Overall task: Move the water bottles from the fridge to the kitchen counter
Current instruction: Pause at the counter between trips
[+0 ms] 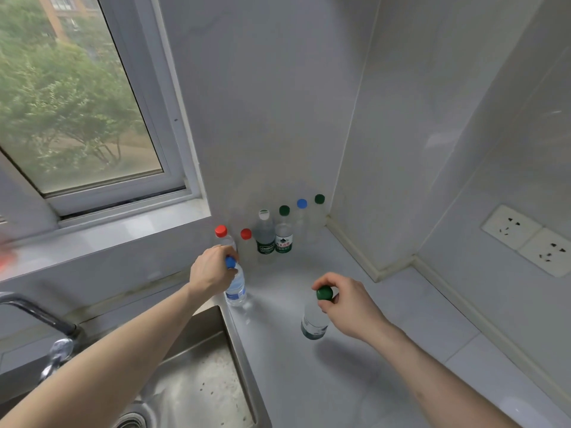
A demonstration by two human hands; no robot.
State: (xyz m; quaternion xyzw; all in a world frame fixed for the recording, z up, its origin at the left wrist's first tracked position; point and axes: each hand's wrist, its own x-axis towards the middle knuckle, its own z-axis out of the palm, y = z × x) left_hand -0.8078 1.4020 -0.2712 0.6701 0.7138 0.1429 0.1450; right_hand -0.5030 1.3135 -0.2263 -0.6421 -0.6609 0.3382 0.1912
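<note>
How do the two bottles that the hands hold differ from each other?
The bottle in the left hand has a blue cap; the bottle in the right hand has a green cap. The blue-capped bottle stands near the sink; the green-capped bottle stands further right on the counter. Its label is blue, the other's dark green. Both are clear, upright and held near the cap.

I'm facing a corner of pale grey tiled walls (pixel 272 97). Window (pixel 77 97) on my left, white frame, daylight coming in, green trees and a brick building outside. Grey worktop (pixel 355 375) runs into the corner. Steel sink (pixel 197 375) set at its left edge, chrome tap (pixel 46 322) beside it. White double wall socket (pixel 528 239) on the right wall.
</note>
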